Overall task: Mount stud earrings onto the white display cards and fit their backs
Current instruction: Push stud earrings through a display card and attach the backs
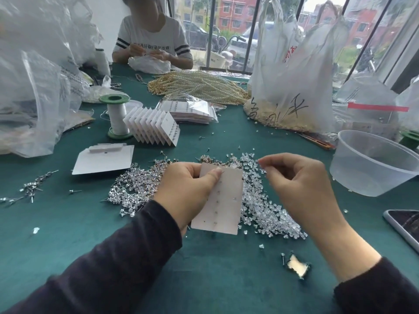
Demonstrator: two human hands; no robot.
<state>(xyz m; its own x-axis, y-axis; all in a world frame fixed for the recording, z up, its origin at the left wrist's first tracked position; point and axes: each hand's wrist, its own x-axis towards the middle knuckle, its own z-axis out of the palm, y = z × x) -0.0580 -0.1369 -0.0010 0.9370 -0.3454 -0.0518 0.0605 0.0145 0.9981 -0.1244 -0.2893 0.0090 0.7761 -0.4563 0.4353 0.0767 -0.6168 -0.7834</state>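
The white display card (224,205) is gripped by the L hand (188,189) at its L edge, thumb laid across the upper card face, fingers curled behind. The card is held tilted just above the table (90,234), over the loose piles. A column of tiny studs or pin-ends is seen down its middle; which can't be told. The R hand (299,184) is held at 2 o'c of the card, apart from it, fingers curled, thumb & forefinger tips pressed together. Whether anything is pinched btwn them can't be told, too small. Stud earrings (136,186) are heaped at 9 o'c of the card, clear backs (260,209) at 3–4 o'c, both piles partly covered by it. Blank cards (104,162) are stacked at 10 o'c, a fanned row of filled cards (154,125) at 11 o'c, a plastic bowl (371,164) well off at 3 o'c, a phone (405,225) at 4 o'c
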